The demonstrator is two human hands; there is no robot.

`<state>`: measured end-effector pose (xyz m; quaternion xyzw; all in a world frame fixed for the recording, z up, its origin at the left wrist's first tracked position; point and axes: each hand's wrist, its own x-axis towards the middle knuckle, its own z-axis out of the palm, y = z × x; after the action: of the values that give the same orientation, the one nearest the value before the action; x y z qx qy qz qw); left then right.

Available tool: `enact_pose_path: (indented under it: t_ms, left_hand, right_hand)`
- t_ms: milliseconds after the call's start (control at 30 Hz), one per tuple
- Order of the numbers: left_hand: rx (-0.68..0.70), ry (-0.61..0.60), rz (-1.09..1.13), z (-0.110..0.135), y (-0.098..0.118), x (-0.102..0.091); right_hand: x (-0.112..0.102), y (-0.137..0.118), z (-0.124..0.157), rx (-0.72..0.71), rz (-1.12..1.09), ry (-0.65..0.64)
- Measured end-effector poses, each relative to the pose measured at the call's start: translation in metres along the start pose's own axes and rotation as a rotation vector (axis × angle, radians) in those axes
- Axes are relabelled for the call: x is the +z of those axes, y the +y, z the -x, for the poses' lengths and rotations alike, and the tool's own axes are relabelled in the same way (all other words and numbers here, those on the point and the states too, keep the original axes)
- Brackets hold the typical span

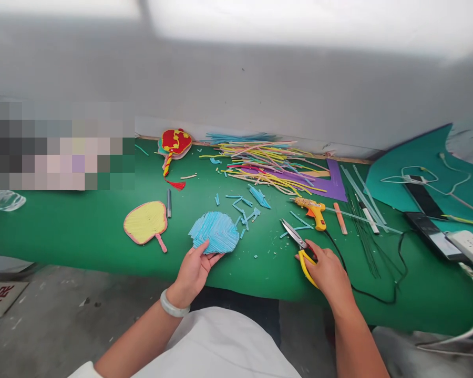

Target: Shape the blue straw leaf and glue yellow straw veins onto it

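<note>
My left hand (197,270) pinches the lower edge of a blue fan-shaped piece (216,231) covered in pipe-cleaner strips, its thumb on top and fingers beneath. At the right, my right hand (325,270) is wrapped around the handles of scissors (295,236) with yellow grips, the blades pointing up and left over the table. Short blue offcuts (244,212) lie between the blue piece and the scissors. A yellow fan (145,222) with a pink rim and short handle rests left of my left hand.
Bundled coloured pipe cleaners (264,157) lie at the back over a purple sheet (337,181). A glue gun (311,210) trails a black cord. A red-and-yellow tasselled fan (176,142) lies further back. At right are green wires (364,236), a phone (437,239) and a power strip (467,244).
</note>
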<state>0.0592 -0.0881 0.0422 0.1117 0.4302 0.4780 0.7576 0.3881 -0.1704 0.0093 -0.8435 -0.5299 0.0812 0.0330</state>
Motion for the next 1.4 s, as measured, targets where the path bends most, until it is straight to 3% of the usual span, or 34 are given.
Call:
enact_pose_path:
  t_ms: [167,300,400,467,500,533,633,733,867,1000,1067,1167,1200,1333,1400]
  left_hand:
    - [0.036,-0.048,0.060,0.003,0.001,-0.002]
    - [0.037,-0.044,0.086,0.004,0.003,-0.004]
    - [0.038,-0.047,0.100,0.004,0.005,-0.006]
    - [0.052,-0.041,0.116,0.004,0.007,-0.007]
    - [0.063,-0.035,0.126,0.004,0.008,-0.007]
    - [0.074,-0.030,0.135,0.003,0.010,-0.008]
    - [0.096,-0.031,0.156,0.004,0.018,-0.008]
    - [0.101,-0.033,0.173,0.005,0.026,-0.008]
    - [0.103,-0.015,0.190,0.007,0.029,-0.012]
    - [0.093,0.004,0.193,0.008,0.027,-0.015]
    - [0.097,0.011,0.195,0.007,0.027,-0.015]
    - [0.110,0.013,0.195,0.006,0.028,-0.015]
    - [0.114,0.011,0.195,0.006,0.028,-0.014]
    - [0.105,-0.013,0.192,0.008,0.026,-0.010]
    - [0.100,-0.034,0.194,0.010,0.025,-0.008]
  right_hand:
    - [0.007,0.014,-0.004,-0.079,-0.027,0.006]
    - [-0.003,0.014,0.002,-0.108,0.101,0.037]
    - [-0.014,-0.003,0.010,-0.082,0.138,0.135]
    - [-0.020,-0.024,0.016,-0.131,0.007,0.202]
    - [-0.022,-0.037,0.019,-0.222,-0.119,0.191]
    - [-0.024,-0.052,0.023,-0.349,-0.272,0.109]
    - [-0.021,-0.096,0.029,-0.641,-0.566,-0.304]
    - [-0.010,-0.128,0.021,-0.782,-0.612,-0.403]
    - [0.005,-0.148,-0.017,-0.893,-0.578,-0.317]
    - [0.003,-0.160,-0.051,-0.835,-0.538,-0.065]
    - [0.001,-0.168,-0.056,-0.840,-0.571,-0.088]
    - [0.004,-0.179,-0.058,-0.991,-0.598,-0.302]
    - [0.006,-0.181,-0.060,-1.028,-0.582,-0.319]
    - [0.009,-0.181,-0.070,-0.932,-0.497,-0.086]
    - [0.006,-0.181,-0.061,-0.965,-0.443,-0.054]
